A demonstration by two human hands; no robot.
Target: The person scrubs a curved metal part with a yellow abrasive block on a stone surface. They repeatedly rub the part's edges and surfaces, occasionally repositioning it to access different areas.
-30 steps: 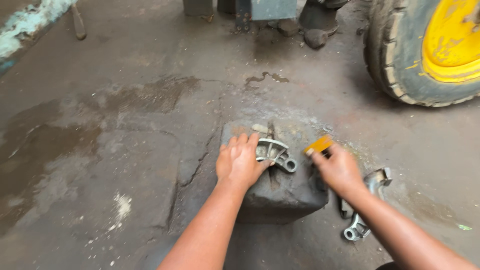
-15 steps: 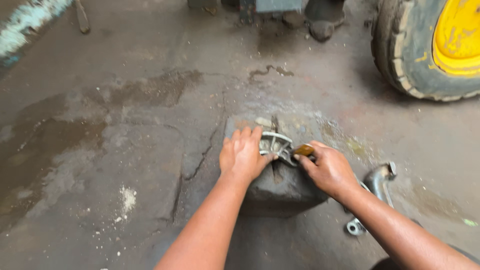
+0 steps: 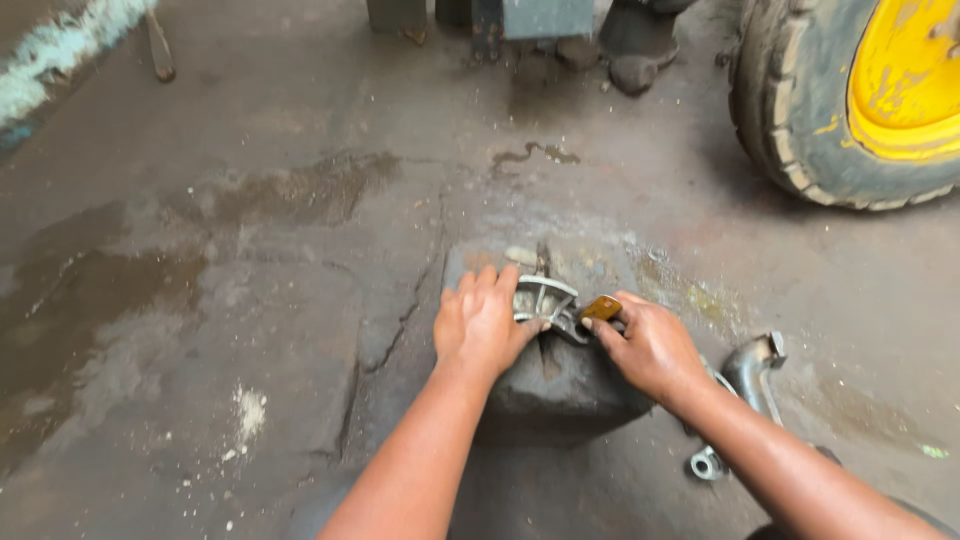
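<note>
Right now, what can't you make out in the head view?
- Metal bracket: its left part is covered by the left hand.
- Amber-coloured piece: the right hand hides most of it; too little shows to tell its kind.
- Curved metal pipe piece on the floor: the right forearm crosses its lower part.
- Yellow-rimmed tyre: cut off by the top and right edges.
- Block under the bracket: its near face is in shadow.

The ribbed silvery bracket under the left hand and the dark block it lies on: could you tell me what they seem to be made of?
The ribbed silvery bracket looks like cast metal, perhaps aluminium: dull grey sheen, webbed ribs. The dark block looks like stone or concrete: rough, matt, grimy, chipped edges.
</note>
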